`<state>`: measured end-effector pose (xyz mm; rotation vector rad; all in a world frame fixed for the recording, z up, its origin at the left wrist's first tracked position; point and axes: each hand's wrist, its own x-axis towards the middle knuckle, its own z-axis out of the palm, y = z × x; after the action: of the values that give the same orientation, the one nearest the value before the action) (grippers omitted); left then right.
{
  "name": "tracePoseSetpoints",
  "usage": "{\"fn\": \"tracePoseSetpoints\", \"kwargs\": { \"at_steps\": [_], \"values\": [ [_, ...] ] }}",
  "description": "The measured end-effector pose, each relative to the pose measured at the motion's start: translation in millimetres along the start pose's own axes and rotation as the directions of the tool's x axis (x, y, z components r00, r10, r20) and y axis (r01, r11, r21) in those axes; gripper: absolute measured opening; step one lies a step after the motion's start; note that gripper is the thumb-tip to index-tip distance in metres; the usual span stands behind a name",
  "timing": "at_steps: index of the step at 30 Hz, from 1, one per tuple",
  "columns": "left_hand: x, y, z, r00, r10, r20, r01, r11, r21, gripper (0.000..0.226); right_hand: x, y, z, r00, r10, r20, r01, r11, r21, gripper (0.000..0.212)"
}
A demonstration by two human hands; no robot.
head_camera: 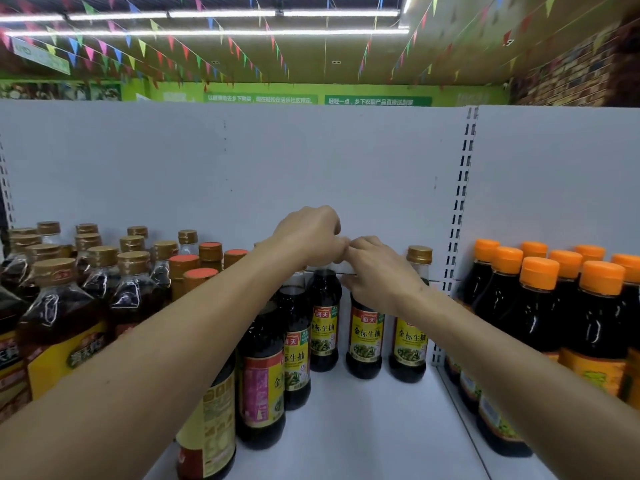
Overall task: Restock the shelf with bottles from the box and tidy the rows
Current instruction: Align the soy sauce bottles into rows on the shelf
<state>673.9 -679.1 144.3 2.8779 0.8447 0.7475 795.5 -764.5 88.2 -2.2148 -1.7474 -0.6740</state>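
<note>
Shelf (363, 420): back-row bottles (408, 341) at 12 o'clock before the back panel (242, 161); crowded bottles (62, 306) at 9 o'clock; upright (462, 202), then further bottles (588, 317), at 3 o'clock.

Left hand (308, 237): bare, in the middle of the frame; its back shows, with rounded knuckles along the top edge.
Right hand (377, 271): bare, just right of the frame's centre; faint tendon lines run across its back toward the knuckles.
Left forearm (180, 327): bare along its whole visible length, from the lower left corner to the wrist; narrow at the wrist and looking much broader toward the frame edge in the wide-angle view.
Right forearm (491, 348): bare from the lower right edge up to the wrist, tapering in the same way.
Clothing: cannot tell; what shows of both arms is uncovered.
</note>
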Motion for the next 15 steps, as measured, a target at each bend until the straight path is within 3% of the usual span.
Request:
{"fn": "tracePoseSetpoints", "kwargs": {
  "at_steps": [4,9,15],
  "values": [
    [-41,8,0,0.995,0.042,-0.088,-0.056,0.985,-0.161,0.043,-23,-16,7,1.000,-0.011,-0.002,0.011,0.981,0.193,0.041],
    [-85,5,34,0.992,0.017,-0.123,-0.060,0.933,-0.354,0.037,-51,-34,26,0.998,0.043,0.055,-0.062,0.899,0.433,0.019],
    [-129,-6,90,0.983,-0.114,-0.144,0.021,0.848,-0.530,0.039,-75,-40,43,0.982,0.077,0.172,-0.163,0.807,0.568,0.043]
  ]
}}
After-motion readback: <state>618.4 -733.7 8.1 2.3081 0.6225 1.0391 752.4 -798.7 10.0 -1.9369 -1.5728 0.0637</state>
